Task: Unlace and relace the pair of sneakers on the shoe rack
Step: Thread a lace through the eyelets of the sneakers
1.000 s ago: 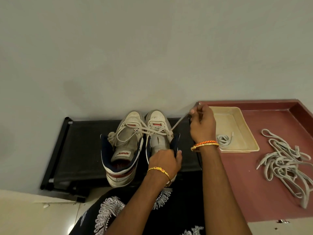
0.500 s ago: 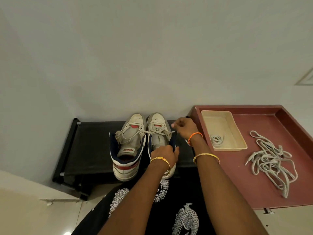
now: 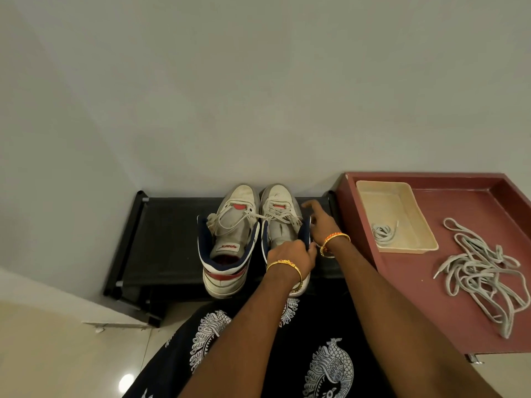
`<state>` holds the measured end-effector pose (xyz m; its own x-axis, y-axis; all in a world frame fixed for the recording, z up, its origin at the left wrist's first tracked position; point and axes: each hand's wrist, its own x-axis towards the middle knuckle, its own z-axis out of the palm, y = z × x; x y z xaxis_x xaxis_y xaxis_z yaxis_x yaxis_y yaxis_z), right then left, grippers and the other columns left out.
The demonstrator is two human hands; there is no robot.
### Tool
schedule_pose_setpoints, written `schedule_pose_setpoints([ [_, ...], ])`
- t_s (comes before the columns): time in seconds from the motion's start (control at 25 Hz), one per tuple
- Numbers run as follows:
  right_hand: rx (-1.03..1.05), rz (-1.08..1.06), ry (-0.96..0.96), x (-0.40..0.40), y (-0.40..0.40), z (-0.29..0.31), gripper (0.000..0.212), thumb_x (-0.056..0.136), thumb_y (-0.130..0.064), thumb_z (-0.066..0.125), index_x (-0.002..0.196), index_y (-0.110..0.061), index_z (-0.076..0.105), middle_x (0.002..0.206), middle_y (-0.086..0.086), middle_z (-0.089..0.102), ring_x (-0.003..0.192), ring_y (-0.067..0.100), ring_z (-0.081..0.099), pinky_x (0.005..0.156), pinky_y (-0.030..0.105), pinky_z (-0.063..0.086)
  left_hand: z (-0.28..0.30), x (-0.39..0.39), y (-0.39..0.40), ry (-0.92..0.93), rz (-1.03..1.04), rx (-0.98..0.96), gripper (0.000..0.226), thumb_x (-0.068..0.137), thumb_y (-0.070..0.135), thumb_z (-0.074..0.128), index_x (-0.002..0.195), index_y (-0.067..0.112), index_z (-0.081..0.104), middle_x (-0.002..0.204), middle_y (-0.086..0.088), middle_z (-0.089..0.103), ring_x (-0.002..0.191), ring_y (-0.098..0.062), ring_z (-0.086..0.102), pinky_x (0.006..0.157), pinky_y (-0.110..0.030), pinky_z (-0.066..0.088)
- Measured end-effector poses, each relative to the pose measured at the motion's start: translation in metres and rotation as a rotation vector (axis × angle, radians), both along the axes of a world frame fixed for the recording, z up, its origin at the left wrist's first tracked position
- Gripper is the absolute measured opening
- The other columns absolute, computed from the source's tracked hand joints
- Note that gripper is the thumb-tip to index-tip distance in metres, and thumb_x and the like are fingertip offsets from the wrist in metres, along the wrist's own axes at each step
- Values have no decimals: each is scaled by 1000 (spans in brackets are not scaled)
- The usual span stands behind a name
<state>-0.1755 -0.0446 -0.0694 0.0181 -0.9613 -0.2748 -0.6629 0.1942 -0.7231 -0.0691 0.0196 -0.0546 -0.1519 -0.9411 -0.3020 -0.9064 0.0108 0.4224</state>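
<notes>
Your left hand grips the right sneaker at its stiff collar; your right hand, fingers extended, holds nothing. Pinch the limp lace near an eyelet.

bare shoe rack left of sneakers, wall close behind, red tray blocking right

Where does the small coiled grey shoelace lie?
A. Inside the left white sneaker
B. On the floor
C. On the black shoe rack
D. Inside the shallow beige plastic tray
D: the small coiled grey shoelace lies inside the shallow beige plastic tray, which sits on the dark red table.
</notes>
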Motion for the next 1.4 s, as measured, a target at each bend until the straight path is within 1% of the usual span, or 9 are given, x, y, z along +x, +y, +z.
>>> schedule_pose_setpoints([
  [0.2,-12,139,166,-8,-2,6,26,87,1,48,100,-12,66,99,13,66,92,28,60,82,35,49,0,-2,-1,-10,9,6,52,99,45,28,105,7,62,109,-17,64,105,-35,57,83,-36,42],
  [0.44,-31,102,-301,-39,18,73,20,95,-5,50,77,-13,55,63,-1,43,47,-1,38,40,10,32,4,-7,0,-45,25,13,51,100,43,27,108,7,63,112,-16,64,106,-35,57,86,-37,41],
  [0.68,-33,103,-563,-38,44,91,22,95,-1,46,75,-8,52,62,3,32,42,1,27,39,12,24,5,-7,3,-48,24,27,52,101,43,25,110,8,62,113,-16,63,107,-34,57,86,-37,42],
  [0.8,-117,-113,-407,-34,42,81,21,93,-6,53,74,-13,59,66,3,46,54,8,43,48,17,38,7,-7,0,-41,31,49,52,100,43,26,109,7,62,112,-16,63,106,-34,57,85,-36,42],
  [0.88,-119,-285,-143,-37,36,76,16,91,-11,55,79,-14,66,82,7,63,79,20,57,74,30,48,11,-5,4,-10,35,12,50,99,44,30,103,7,63,105,-15,65,101,-32,59,79,-35,44],
  [0.96,-121,-368,-4,-40,35,72,19,89,-7,51,89,-11,70,98,12,67,95,28,60,88,34,46,18,4,5,36,94,-211,45,98,45,36,100,10,64,102,-11,65,100,-29,59,78,-35,45],
  [1.04,-234,-412,6,-38,36,74,21,87,-1,52,93,-10,70,97,10,68,91,25,61,81,27,44,25,20,-4,-39,181,-452,40,95,42,42,114,12,60,114,-9,60,111,-27,51,88,-38,42],
  [1.2,-247,-387,-240,-11,24,67,24,84,2,62,105,-9,66,87,0,67,87,15,63,81,24,46,24,54,-45,-228,187,-130,39,89,39,54,116,11,61,118,-11,61,113,-30,52,95,-41,42],
  [1.4,-150,-195,-212,18,5,51,16,84,-2,65,98,-6,72,84,4,70,77,9,63,84,25,51,17,68,-65,5,227,-10,27,87,24,59,104,6,71,102,-12,69,97,-29,61,81,-29,46],
])
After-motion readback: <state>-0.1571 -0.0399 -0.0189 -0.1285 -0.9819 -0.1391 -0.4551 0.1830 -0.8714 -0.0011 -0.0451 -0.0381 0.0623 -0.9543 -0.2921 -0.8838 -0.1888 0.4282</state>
